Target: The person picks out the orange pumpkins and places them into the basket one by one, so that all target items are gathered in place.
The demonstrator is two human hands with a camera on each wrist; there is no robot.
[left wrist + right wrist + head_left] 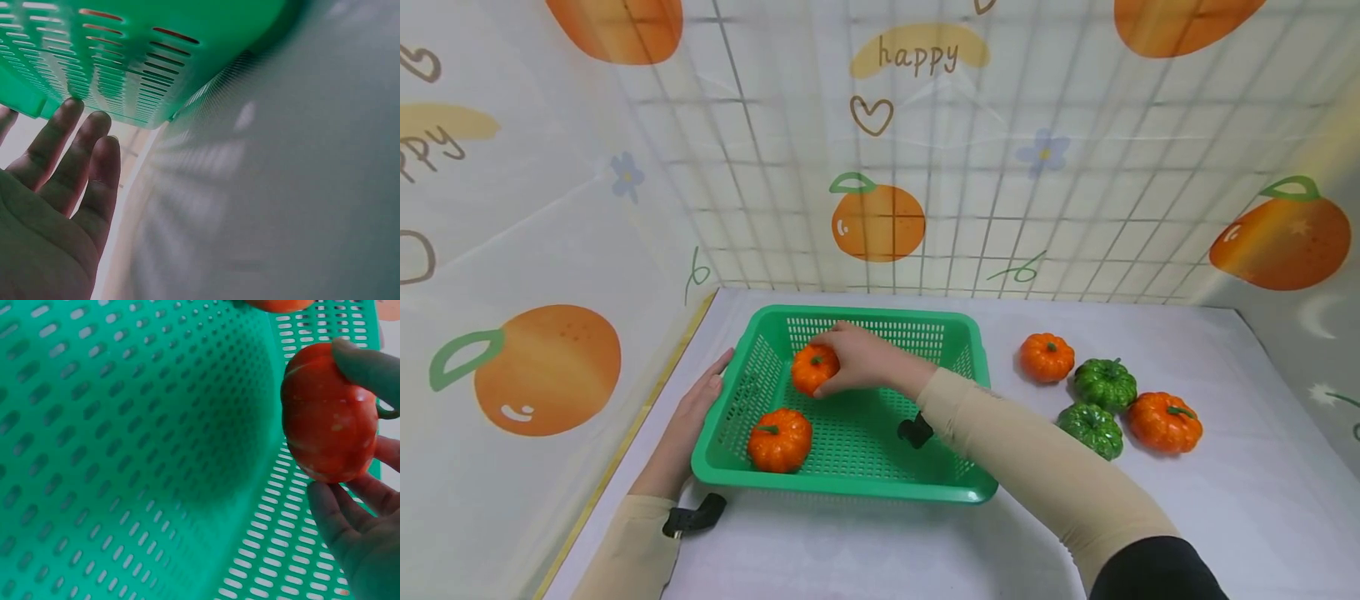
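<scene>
A green plastic basket [865, 490] with slotted walls stands on the white table. Inside it, my right hand [868, 358] grips a small orange pumpkin [814, 369] near the back left; in the right wrist view the thumb and fingers hold this pumpkin [328, 415] from opposite sides. A second orange pumpkin [780, 440] sits in the basket's front left corner. Along the basket's left outer side lies my left hand [696, 412]. Its fingers are nearly straight, and in the left wrist view the fingertips [97, 122] are at the slotted wall.
Right of the basket are an orange pumpkin [1047, 358], a larger orange pumpkin [1165, 422], and two green pumpkins, one farther back [1105, 384] and one nearer [1092, 430]. A printed sheet [880, 283] over a wire grid rises behind the table.
</scene>
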